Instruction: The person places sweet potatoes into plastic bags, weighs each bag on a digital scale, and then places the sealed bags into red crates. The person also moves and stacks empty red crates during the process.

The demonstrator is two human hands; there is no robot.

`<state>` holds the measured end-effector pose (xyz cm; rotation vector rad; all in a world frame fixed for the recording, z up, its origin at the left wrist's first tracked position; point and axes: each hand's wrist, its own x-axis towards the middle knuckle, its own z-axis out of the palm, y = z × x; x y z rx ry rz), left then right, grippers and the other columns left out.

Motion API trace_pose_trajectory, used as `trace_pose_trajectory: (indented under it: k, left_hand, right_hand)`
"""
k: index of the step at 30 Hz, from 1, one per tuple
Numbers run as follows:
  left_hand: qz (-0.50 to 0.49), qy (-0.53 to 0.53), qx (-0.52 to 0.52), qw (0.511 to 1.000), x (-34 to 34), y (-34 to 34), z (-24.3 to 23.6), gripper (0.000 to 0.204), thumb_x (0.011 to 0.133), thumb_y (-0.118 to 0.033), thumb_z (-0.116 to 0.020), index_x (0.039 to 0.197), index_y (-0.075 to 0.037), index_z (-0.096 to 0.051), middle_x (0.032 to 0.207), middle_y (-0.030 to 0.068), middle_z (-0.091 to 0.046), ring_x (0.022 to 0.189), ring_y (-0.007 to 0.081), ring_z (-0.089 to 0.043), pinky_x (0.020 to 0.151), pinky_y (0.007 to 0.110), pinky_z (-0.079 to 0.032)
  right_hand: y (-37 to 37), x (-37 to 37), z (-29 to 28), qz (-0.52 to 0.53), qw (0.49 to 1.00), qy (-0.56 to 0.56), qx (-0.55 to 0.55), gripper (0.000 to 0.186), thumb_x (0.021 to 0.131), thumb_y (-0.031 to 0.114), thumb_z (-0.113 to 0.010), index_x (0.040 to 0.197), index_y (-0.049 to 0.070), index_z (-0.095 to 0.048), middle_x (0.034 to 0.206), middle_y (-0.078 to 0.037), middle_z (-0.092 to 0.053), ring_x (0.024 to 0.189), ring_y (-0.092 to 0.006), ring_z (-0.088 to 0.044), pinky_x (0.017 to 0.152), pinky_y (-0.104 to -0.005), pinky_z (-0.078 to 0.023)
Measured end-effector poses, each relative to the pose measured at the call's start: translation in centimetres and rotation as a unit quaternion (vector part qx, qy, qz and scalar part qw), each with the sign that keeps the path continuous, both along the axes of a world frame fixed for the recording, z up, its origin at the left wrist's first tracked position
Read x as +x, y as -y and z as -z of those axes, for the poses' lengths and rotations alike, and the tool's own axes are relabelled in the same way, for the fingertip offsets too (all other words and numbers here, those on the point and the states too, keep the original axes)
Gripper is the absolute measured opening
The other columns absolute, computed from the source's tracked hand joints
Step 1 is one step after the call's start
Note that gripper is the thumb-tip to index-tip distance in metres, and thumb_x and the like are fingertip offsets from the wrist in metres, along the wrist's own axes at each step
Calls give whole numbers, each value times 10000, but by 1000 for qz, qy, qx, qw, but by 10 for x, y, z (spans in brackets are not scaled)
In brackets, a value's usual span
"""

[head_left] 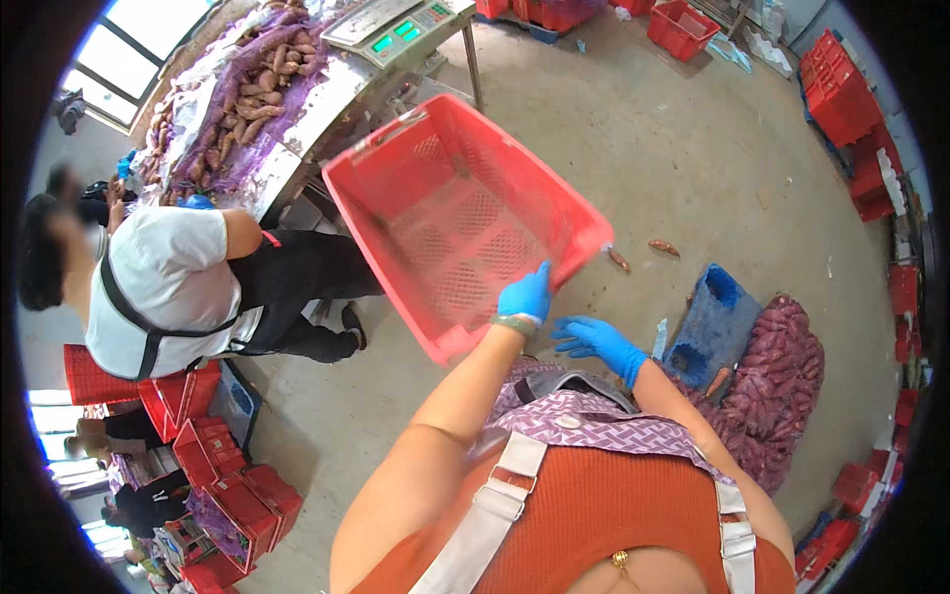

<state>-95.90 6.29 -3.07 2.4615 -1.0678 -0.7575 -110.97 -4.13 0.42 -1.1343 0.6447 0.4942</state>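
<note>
An empty red plastic crate (396,188) hangs tilted in the air over the concrete floor, its open top facing me. My left hand (526,293), in a blue glove, grips the crate's near rim. My right hand (597,341), also blue-gloved, is just below and right of the crate with fingers spread, holding nothing. A purple mesh sack of sweet potatoes (782,381) lies on the floor to my right, beside a blue block-shaped object (714,322).
A person in a white shirt and dark apron (183,287) bends at the left by a metal table (302,148) heaped with sweet potatoes and a scale (396,25). Two loose sweet potatoes (663,247) lie on the floor. Red crates (841,89) stack along the right and lower left.
</note>
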Motion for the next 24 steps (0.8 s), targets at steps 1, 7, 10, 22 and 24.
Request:
trace_pose_trajectory:
  k: [1, 7, 10, 22, 24]
  left_hand:
    - [8, 5, -18, 1000, -5, -11, 34, 511, 795, -179, -477, 1283, -124, -337, 1013, 183, -564, 854, 350, -573, 705, 442, -464]
    - [70, -19, 4, 997, -4, -58, 65, 598, 769, -142, -489, 1329, -156, -280, 990, 189, -553, 798, 321, -587, 654, 419, -481]
    - [49, -19, -32, 998, 12, -56, 68, 555, 786, -158, -508, 1303, -131, -307, 1032, 161, -549, 856, 333, -568, 685, 411, -471]
    - [-98, -204, -31, 974, 9, -8, 75, 703, 716, -153, -649, 1330, -220, -313, 1086, 139, -561, 895, 260, -580, 779, 348, -468]
    - [-152, -195, -63, 967, -3, -12, 86, 652, 720, -117, -616, 1307, -227, -356, 1001, 117, -581, 840, 230, -584, 745, 330, -469]
  right_hand:
    - [9, -4, 0, 29, 999, -14, 14, 430, 879, 319, -436, 1220, 59, -441, 1167, -126, -522, 1014, -225, -541, 844, -328, -431]
    - [45, -52, 58, 161, 977, -61, 124, 454, 882, 349, -421, 1224, 51, -434, 1207, -116, -501, 1053, -248, -514, 901, -363, -384]
    - [53, -43, 72, 156, 974, -112, 118, 522, 870, 402, -429, 1254, 51, -393, 1242, -127, -465, 1106, -249, -472, 944, -383, -339]
    - [151, 79, 91, -41, 969, -188, 152, 731, 792, 495, -539, 1304, 34, -298, 1281, -176, -400, 1146, -276, -429, 922, -386, -382]
    - [163, 79, 95, -50, 973, -176, 140, 705, 783, 496, -549, 1287, 47, -343, 1283, -163, -403, 1146, -283, -427, 929, -405, -368]
